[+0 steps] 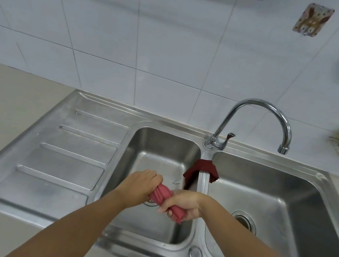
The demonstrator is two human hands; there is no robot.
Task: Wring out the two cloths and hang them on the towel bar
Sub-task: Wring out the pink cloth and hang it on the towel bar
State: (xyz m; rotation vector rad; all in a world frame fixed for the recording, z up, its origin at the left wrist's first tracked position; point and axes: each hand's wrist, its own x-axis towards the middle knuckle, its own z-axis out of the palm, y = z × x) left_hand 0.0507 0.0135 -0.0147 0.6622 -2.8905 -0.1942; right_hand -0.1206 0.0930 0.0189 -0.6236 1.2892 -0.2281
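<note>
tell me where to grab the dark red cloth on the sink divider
Pinch the dark red cloth at its bunched middle, where it sits on the divider, and come from above. Its ends hang down into both basins, so lifting at the ridge brings both up together. Both hands are busy twisting the pink cloth.

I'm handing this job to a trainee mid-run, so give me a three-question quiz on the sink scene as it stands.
1. True or false: both hands grip the pink cloth.
2. Where is the dark red cloth?
A. in the right basin
B. draped over the divider between the basins
C. on the drainboard
3. Fill in: the pink cloth is held above the ____ basin.

Key:
1. True: left hand and right hand each close on one end.
2. B
3. left
</note>
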